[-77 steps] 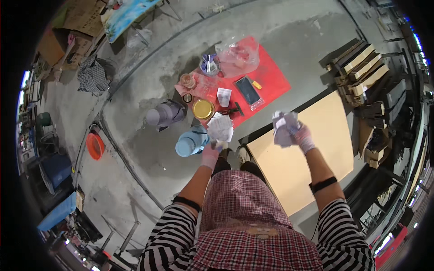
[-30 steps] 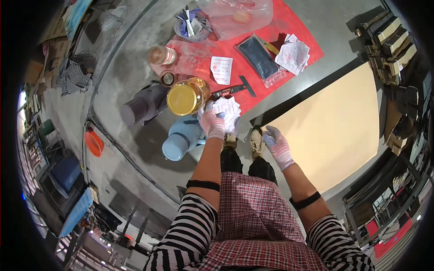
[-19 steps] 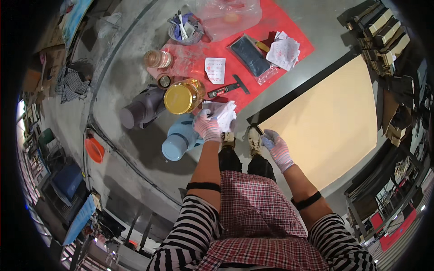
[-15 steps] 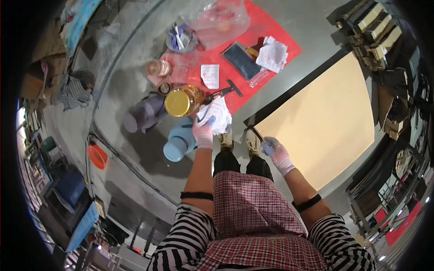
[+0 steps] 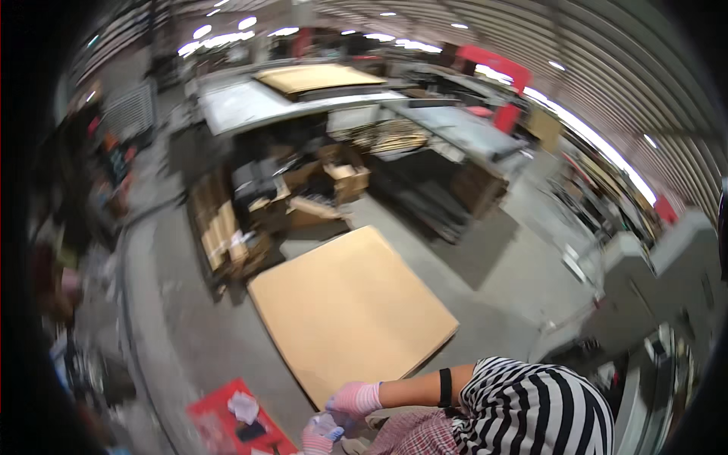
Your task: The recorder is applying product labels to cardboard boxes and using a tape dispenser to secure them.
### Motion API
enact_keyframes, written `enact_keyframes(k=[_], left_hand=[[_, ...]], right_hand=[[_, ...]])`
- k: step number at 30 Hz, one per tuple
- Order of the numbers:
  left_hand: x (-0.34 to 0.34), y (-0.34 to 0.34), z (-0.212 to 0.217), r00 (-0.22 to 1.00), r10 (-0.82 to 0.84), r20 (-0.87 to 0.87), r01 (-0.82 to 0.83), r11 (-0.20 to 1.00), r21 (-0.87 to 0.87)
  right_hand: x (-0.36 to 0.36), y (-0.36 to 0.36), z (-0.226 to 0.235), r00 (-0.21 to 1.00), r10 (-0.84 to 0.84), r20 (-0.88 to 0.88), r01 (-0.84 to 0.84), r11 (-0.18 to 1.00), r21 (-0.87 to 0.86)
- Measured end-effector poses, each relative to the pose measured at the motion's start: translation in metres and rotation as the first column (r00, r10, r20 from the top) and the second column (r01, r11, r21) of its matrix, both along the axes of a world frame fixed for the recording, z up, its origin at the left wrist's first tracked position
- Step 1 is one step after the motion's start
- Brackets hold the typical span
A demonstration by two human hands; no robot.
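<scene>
At the lower edge my right hand (image 5: 355, 400), in a pink-and-white glove, is bent with its fingers curled down toward my left hand. My left hand (image 5: 318, 439), gloved with blue fingers, is closed beside it and partly cut off by the frame. A pale, blurred patch lies between the two hands; whether it is paper or glove fingertips I cannot make out. Just beyond my hands lies a large tan board (image 5: 353, 311), flat and low. To their left is a red sheet (image 5: 220, 413) with crumpled white paper (image 5: 243, 407) and a dark flat object (image 5: 251, 431) on it.
Past the board stand open cardboard boxes (image 5: 345, 180) and a stack of wooden strips (image 5: 216, 227). Behind them is a long table (image 5: 235, 106) bearing a tan sheet (image 5: 322, 76). Grey machinery (image 5: 629, 280) stands at the right. A dark line runs along the floor at left.
My view has swung up and to the right, from the floor to the wider workshop. My hands have come together near the lower edge. The paper slips in my left hand no longer show clearly.
</scene>
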State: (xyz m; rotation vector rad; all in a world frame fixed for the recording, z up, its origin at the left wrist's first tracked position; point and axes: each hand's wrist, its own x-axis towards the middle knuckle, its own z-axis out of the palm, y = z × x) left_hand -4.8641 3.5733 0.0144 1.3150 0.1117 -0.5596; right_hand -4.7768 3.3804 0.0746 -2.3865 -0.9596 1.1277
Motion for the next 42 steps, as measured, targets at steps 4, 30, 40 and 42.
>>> enact_keyframes(k=[4,30,40,42], left_hand=[[0.042,-0.112,0.082,0.853,-0.523,-0.013,0.501,0.81,0.303],[0.051,-0.927,0.128,0.18,-0.984,-0.002,0.952,0.175,-0.252],[0.057,-1.293,0.171,-0.403,-0.856,0.323,0.761,-0.51,-0.401],[0.075,-1.367,0.162,-0.454,-0.83,0.325,0.76,-0.551,-0.345]], right_hand=[[-0.056,-0.146,0.027,0.868,-0.475,-0.142,0.496,0.84,0.221],[-0.221,-0.822,0.038,-0.149,-0.832,-0.535,0.746,-0.449,0.491],[-0.23,-1.078,0.033,-0.149,-0.618,-0.772,0.408,-0.75,0.522],[-0.221,-1.147,0.032,-0.115,-0.577,-0.808,0.322,-0.792,0.52]])
